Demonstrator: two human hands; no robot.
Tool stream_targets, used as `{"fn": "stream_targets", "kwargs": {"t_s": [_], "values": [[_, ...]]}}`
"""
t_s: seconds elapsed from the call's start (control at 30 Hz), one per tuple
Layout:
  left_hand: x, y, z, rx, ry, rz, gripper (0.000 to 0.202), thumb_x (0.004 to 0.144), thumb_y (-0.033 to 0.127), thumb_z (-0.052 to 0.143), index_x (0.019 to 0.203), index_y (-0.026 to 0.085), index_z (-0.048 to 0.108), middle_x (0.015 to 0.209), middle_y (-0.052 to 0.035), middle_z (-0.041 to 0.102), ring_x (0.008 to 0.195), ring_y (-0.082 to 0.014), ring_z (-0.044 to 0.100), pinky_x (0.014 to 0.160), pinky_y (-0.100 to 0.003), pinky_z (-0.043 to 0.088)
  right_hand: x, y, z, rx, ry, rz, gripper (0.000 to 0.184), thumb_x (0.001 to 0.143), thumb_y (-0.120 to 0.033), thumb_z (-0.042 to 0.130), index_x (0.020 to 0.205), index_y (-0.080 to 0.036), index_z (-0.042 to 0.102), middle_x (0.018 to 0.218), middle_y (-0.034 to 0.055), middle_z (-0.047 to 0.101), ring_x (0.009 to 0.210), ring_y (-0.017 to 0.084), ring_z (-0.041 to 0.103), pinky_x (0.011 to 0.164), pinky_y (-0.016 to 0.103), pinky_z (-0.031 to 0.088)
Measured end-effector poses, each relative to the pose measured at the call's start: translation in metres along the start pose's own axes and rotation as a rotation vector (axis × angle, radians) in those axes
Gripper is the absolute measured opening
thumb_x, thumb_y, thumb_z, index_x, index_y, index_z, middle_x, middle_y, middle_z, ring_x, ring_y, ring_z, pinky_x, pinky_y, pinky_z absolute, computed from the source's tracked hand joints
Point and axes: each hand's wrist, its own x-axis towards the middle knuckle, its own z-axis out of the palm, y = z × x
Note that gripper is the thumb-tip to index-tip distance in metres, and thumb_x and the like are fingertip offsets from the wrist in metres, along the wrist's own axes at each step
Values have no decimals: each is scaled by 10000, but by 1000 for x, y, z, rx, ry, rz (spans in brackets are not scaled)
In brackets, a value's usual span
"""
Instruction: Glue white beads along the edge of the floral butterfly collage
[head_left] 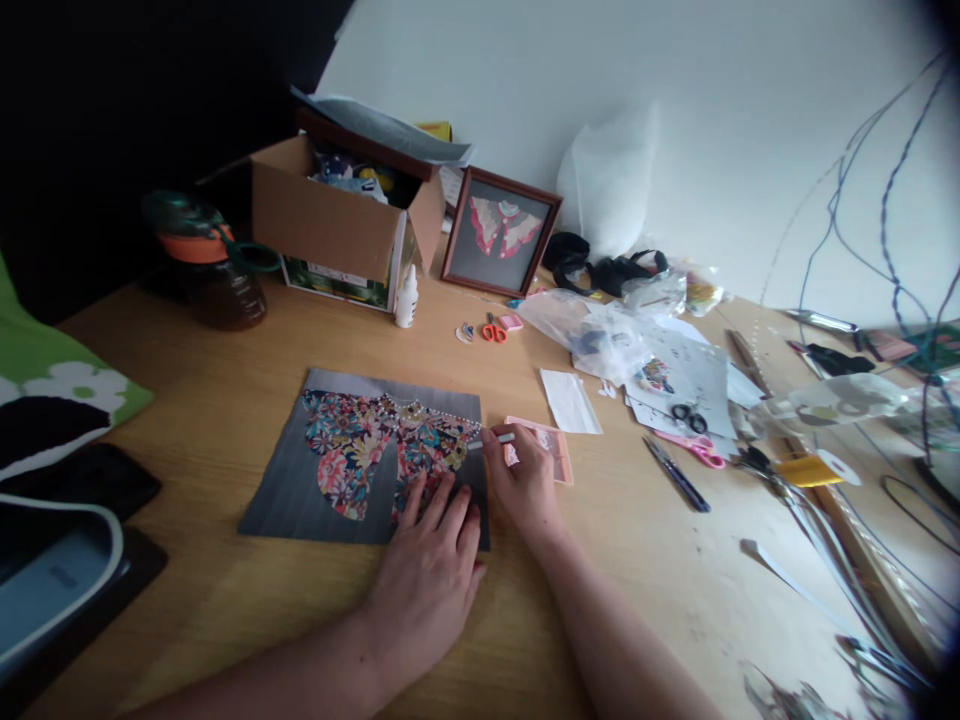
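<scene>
A grey sheet (289,495) lies on the wooden table (225,600) with a floral fabric butterfly shape (360,445) on it, edged along the top with small beads. My left hand (431,560) lies flat on the sheet's lower right corner, fingers spread. My right hand (521,480) pinches a thin white tool (499,439) whose tip touches the butterfly's upper right edge. A pink card (555,445) lies just behind that hand.
A cardboard box (330,220), a framed picture (499,230), a glue bottle (406,297) and a dark jug (210,265) stand at the back. Plastic bags, papers, scissors (694,445), a pen (675,475) and wires (862,250) crowd the right. Dark devices lie at the left edge.
</scene>
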Motion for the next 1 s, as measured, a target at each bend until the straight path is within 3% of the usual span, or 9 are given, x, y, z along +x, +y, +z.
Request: {"fn": "stream_targets", "kwargs": {"t_s": [1.0], "values": [[-1, 0, 0, 6, 5, 0, 424, 889, 413, 614, 1184, 109, 627, 1312, -128, 579, 1316, -320, 415, 1167, -535, 217, 0, 1, 1, -6, 14, -1, 191, 945, -309, 521, 784, -214, 562, 736, 14, 651, 708, 178, 598, 703, 320, 450]]}}
